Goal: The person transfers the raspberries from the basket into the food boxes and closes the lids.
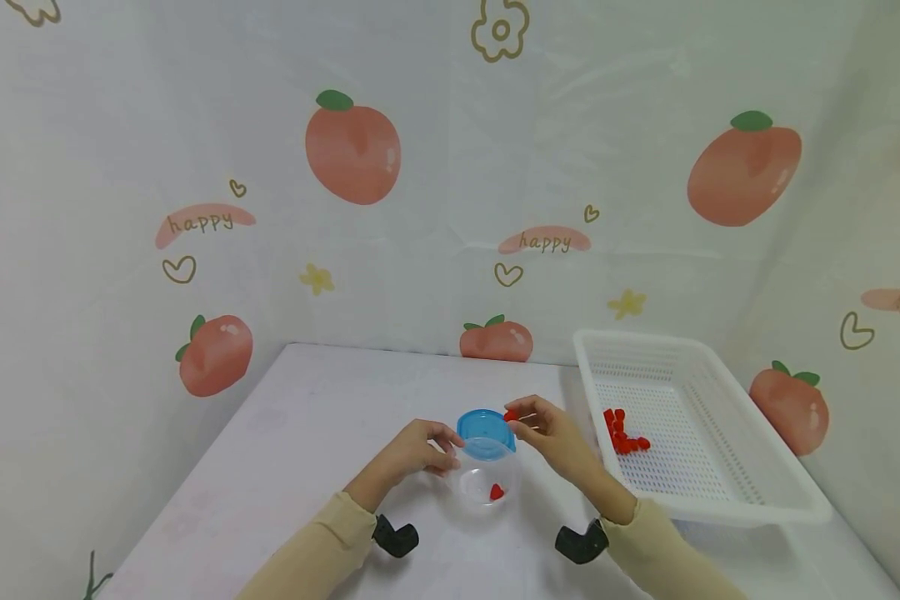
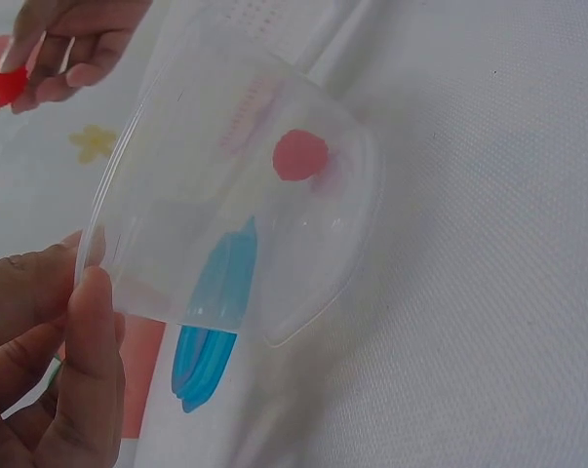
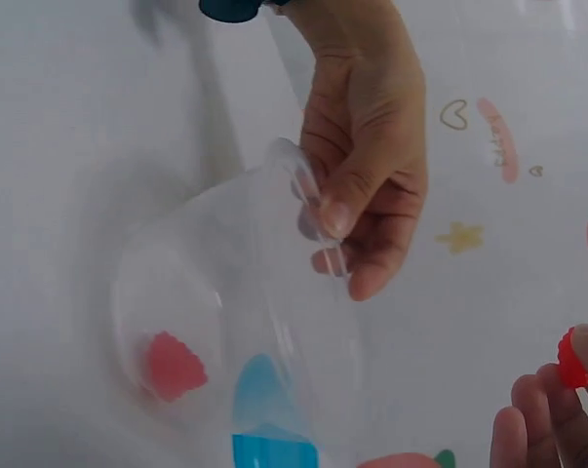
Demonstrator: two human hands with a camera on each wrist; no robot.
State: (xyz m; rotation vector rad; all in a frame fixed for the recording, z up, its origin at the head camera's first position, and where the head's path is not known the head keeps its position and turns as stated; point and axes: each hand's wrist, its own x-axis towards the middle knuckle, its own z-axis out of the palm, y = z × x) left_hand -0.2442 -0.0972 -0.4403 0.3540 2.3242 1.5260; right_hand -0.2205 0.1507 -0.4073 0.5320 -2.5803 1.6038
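Observation:
My left hand (image 1: 418, 448) pinches the rim of a clear plastic tub (image 1: 465, 497) standing on the table. Inside the tub, at its bottom, lies one red raspberry-shaped piece (image 2: 300, 156). Between thumb and fingertips my right hand (image 1: 553, 431) holds another red raspberry-shaped piece (image 3: 572, 359), up beyond the tub's far right rim. A blue lid (image 1: 480, 422) lies on the table just behind the tub, partly seen through its clear wall.
To the right is a white perforated plastic basket (image 1: 693, 429), with several red pieces (image 1: 621, 433) gathered at its left side. A printed cloth backdrop (image 1: 420, 275) rises behind the white-covered table (image 1: 307, 400).

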